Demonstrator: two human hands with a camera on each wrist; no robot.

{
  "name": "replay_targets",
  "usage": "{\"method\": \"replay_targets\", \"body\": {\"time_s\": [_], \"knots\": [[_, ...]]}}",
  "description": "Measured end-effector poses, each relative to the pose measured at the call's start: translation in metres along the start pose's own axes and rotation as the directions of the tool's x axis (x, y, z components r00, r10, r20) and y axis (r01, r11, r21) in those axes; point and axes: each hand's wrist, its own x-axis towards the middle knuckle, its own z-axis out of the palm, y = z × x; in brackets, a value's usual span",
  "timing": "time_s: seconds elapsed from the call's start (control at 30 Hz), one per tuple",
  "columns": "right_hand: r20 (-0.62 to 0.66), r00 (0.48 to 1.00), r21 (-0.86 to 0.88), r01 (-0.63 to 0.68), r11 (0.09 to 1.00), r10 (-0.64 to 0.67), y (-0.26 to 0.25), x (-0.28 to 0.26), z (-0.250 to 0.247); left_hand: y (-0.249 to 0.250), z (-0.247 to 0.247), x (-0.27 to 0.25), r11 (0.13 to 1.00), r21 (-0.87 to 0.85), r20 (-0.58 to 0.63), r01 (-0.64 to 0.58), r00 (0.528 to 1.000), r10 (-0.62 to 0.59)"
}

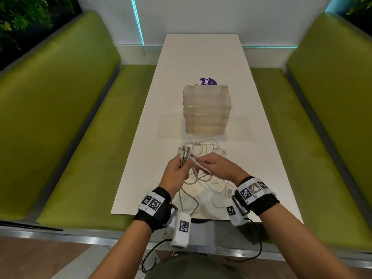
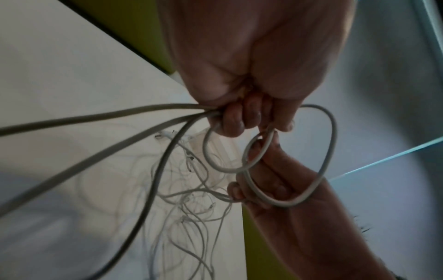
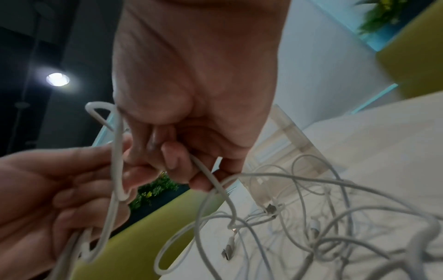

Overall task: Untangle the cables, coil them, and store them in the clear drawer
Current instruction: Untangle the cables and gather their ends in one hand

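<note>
The left hand point(image 1: 175, 170) is held up over the near end of the white table point(image 1: 201, 57). Its fingers are curled tight round a bunch of cables point(image 1: 203, 156), and the plug ends point(image 1: 185, 153) stick up and away from the person, out of the top of the fist. From the left wrist view the cords run out of the bottom of the fist and down to the table.

The right hand point(image 1: 218, 167) is just beside the left one, almost touching it. Its thumb and fingers pinch one white cord point(image 1: 198, 165), which makes a small loop between the two hands. In the right wrist view this loop point(image 3: 117, 151) stands up tall and thin, right next to the left hand's fingers point(image 3: 72, 170).

The rest of the cables lie in a loose messy pile on the table, under and in front of both hands. Some cords hang over the near edge.

The clear drawer point(image 1: 206, 111) is a see-through box with stacked trays. It stands farther up the table, straight ahead, past the pile. All its trays look pushed in. A purple round sticker point(image 1: 208, 82) peeks out behind it.

Both wrists are bent inward, palms turned toward each other. I think the right hand is nearer the free cord, so it should pull that cord to the right, away from the bunch. The untangling looks only just begun; no neat coil can be seen yet
</note>
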Motion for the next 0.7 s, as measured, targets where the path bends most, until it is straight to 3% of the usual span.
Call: {"method": "replay_targets", "body": {"time_s": [0.1,0.23,0.4,0.57,0.63,0.7], "knots": [[-0.005,1.000,-0.019,-0.006,1.000,0.006,0.003,0.004,0.002,0.002,0.002,0.001,0.999,-0.034,-0.044,0.018,0.999,-0.020],[-0.038,0.999,-0.191,-0.036,0.981,0.029,0.021,0.003,-0.002,0.011,-0.014,0.002,0.994,-0.109,-0.150,-0.029,0.989,0.013],[-0.186,0.981,-0.419,-0.031,0.908,-0.053,0.046,0.003,-0.011,0.021,-0.044,0.007,0.972,-0.209,-0.262,-0.106,0.964,0.049],[-0.303,0.953,-0.568,-0.184,0.802,0.005,0.050,0.009,-0.016,0.030,-0.056,0.003,0.944,-0.268,-0.341,-0.192,0.936,0.093],[-0.313,0.949,-0.516,-0.149,0.843,-0.023,0.047,0.007,-0.018,0.029,-0.060,0.004,0.960,-0.197,-0.385,-0.197,0.916,0.109],[-0.292,0.953,-0.471,-0.066,0.880,-0.084,0.038,0.006,-0.016,0.022,-0.058,0.005,0.990,-0.006,-0.355,-0.139,0.926,0.128]]}}
